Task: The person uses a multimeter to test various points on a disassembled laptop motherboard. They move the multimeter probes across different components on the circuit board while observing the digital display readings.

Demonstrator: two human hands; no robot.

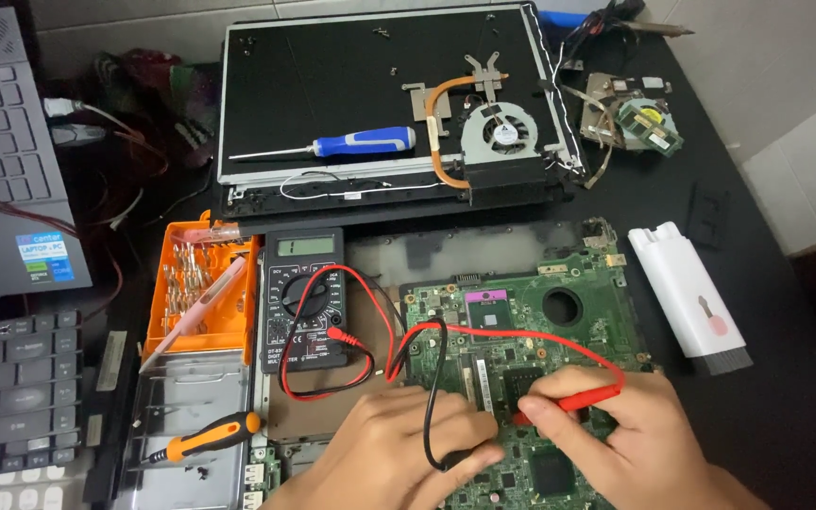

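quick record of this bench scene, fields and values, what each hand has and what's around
left hand: holds black probe on green circuit board
right hand: holds red probe on the board
meter: black multimeter left of the board, red and black leads plugged in
behind: blue screwdriver and cooling fan on a dark panel
left: orange bit case, orange-handled screwdriver

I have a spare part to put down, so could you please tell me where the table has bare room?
The black table is bare right of the white cleaning tool, and between that tool and the small fan assembly. It is crowded around the motherboard, where both hands hold probes, and leftward at the multimeter and orange bit case.
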